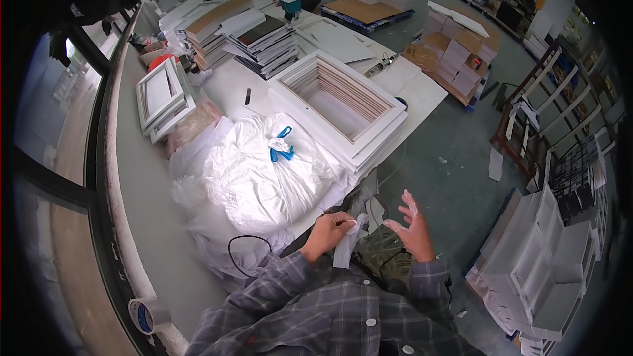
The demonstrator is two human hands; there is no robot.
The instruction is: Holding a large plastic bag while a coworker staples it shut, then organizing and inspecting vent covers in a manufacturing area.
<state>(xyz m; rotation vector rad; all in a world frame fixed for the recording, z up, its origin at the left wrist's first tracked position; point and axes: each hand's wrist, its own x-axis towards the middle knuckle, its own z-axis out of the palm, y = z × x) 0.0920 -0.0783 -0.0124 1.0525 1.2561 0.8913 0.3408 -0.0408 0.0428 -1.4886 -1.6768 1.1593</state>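
Wiping looks like the step in hand: the left hand [328, 229] pinches a crumpled white paper scrap [346, 245] beside the white desk [231, 82]. The right hand [412, 224], white-smeared, hangs spread and empty. Next, I judge, the scrap must meet those smeared fingers [410, 200].

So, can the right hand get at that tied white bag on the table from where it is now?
Probably yes. The right hand is open and holds nothing, and nothing stands between it and the white bag. The left hand, gripping a white wipe, sits nearer the bag and may crowd the path.

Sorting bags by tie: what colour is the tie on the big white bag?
Blue tie on the white bag; head view.
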